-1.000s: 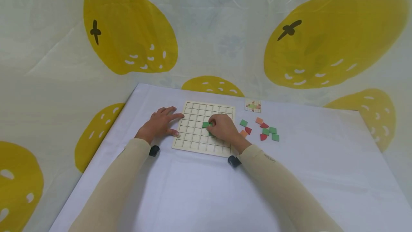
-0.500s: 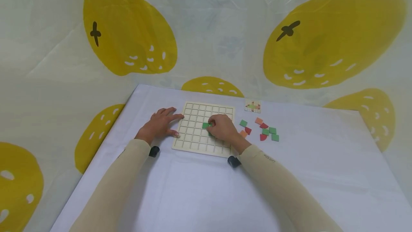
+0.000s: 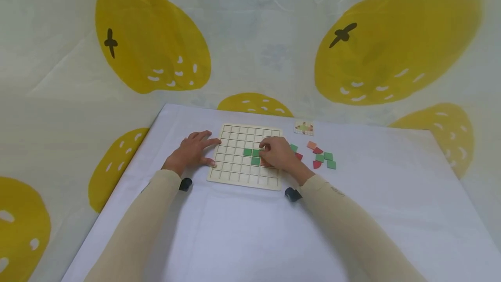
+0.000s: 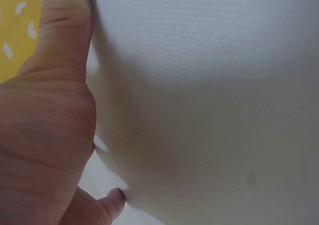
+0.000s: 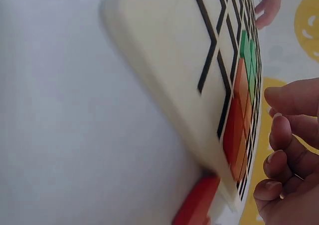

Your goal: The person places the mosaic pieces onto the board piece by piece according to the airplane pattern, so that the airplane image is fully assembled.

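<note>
Right hand (image 3: 278,152) has shifted rightward, grip narrow, empty, beside three green tiles (image 3: 255,153); left hand (image 3: 190,150) spreads wide.

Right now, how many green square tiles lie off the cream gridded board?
4: one green square tile partly behind the right hand, three more tiles clustered farther right; the hand may hide others.

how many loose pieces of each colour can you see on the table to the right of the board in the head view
Green pieces: 4
Red pieces: 3
Orange piece: 1
Total: 8 in sight; the right hand may hide more.
</note>
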Demonstrator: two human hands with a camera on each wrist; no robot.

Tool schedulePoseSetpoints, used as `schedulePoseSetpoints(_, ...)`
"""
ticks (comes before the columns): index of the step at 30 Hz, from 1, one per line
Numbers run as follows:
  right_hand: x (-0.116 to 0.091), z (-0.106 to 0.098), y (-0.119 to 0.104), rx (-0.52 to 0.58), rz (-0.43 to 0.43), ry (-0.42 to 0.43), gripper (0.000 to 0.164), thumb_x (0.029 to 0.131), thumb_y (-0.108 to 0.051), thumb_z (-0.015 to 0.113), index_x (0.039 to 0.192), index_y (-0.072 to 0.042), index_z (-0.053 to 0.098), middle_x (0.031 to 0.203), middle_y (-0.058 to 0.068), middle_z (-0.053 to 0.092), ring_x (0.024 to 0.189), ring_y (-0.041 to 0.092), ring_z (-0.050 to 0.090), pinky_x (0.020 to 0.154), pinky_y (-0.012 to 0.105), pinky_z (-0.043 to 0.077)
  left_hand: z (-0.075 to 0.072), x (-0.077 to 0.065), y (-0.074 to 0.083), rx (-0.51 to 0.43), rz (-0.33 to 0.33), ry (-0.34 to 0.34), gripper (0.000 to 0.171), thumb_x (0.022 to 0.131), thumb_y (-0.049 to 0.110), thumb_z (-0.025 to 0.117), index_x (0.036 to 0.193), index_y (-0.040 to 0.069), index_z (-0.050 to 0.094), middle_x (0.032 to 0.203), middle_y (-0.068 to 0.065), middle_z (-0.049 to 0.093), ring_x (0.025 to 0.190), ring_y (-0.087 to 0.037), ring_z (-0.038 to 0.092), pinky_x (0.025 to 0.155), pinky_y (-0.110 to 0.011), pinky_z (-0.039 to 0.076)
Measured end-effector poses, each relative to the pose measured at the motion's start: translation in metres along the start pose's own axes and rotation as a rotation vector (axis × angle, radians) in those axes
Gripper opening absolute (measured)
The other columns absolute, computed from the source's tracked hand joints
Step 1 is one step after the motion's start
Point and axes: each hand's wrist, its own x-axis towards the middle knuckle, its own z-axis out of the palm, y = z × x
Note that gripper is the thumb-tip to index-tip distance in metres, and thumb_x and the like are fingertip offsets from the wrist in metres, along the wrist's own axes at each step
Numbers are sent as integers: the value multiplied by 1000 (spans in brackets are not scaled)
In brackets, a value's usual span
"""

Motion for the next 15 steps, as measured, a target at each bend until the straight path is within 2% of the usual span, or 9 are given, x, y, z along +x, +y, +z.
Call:
schedulePoseSetpoints(4, -7, -12, 12, 6, 25, -1, 23, 95, -20, 69, 114, -10, 78, 86, 5, 65, 84, 22, 57, 69, 29, 46, 1, 1, 1, 5, -6, -1, 85, 83, 58, 78, 158, 42, 41, 174, -7, 24, 157, -45, 23, 124, -74, 22)
schedulePoseSetpoints(10, -22, -29, 40, 2, 114, 2, 22, 95, -22, 68, 113, -14, 77, 87, 6, 66, 80, 24, 59, 64, 30, 48, 1, 0, 2, -2, -6, 1, 84, 83, 56, 79, 157, 41, 43, 174, -7, 25, 157, -45, 23, 124, -74, 22)
schedulePoseSetpoints(15, -43, -49, 70, -44, 165, 10, 23, 98, -23, 68, 115, -12, 77, 92, 7, 68, 89, 24, 59, 74, 32, 50, 1, -1, 3, 6, 3, 10, 84, 84, 56, 79, 158, 41, 42, 174, -8, 25, 157, -45, 23, 124, -74, 23)
